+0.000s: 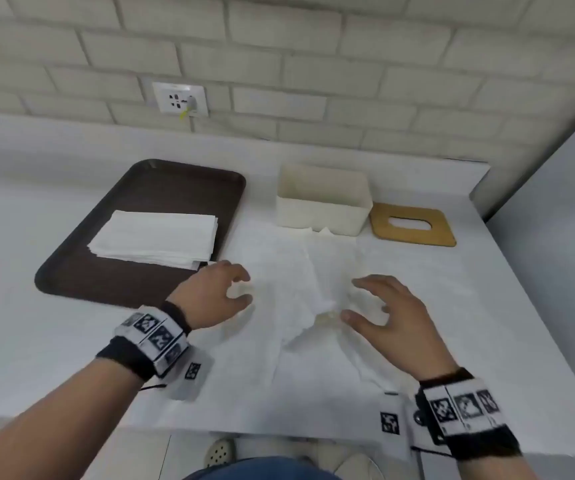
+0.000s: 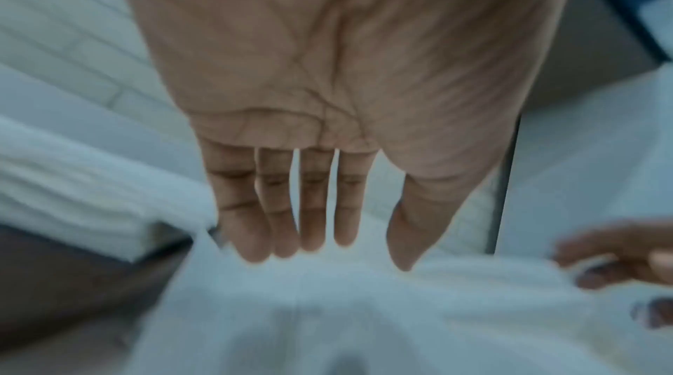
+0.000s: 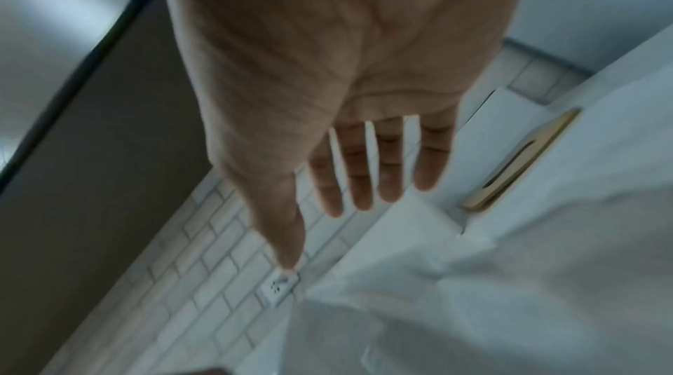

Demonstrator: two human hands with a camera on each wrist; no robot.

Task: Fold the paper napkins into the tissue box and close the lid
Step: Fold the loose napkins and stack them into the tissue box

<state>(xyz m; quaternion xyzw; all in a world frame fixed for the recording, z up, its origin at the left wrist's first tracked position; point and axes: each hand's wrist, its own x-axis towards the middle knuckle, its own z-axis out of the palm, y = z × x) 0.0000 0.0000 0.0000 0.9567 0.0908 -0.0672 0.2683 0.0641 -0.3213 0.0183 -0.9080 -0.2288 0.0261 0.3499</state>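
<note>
A large white paper napkin (image 1: 296, 289) lies unfolded and rumpled on the counter, a raised crease near its middle. My left hand (image 1: 216, 296) hovers over its left edge, fingers relaxed and holding nothing; the left wrist view shows the straight fingers (image 2: 284, 208) above the napkin (image 2: 346, 309). My right hand (image 1: 383, 313) is spread over the napkin's right part, also holding nothing, its fingers (image 3: 364, 168) extended. The open cream tissue box (image 1: 324, 202) stands behind the napkin. Its wooden lid (image 1: 412, 225) with an oval slot lies flat to the box's right.
A dark brown tray (image 1: 106, 271) at the left carries a stack of folded white napkins (image 1: 156, 239). A wall socket (image 1: 180, 98) sits in the brick wall behind. The counter's front edge runs just below my wrists, and a grey panel (image 1: 556, 168) bounds the right.
</note>
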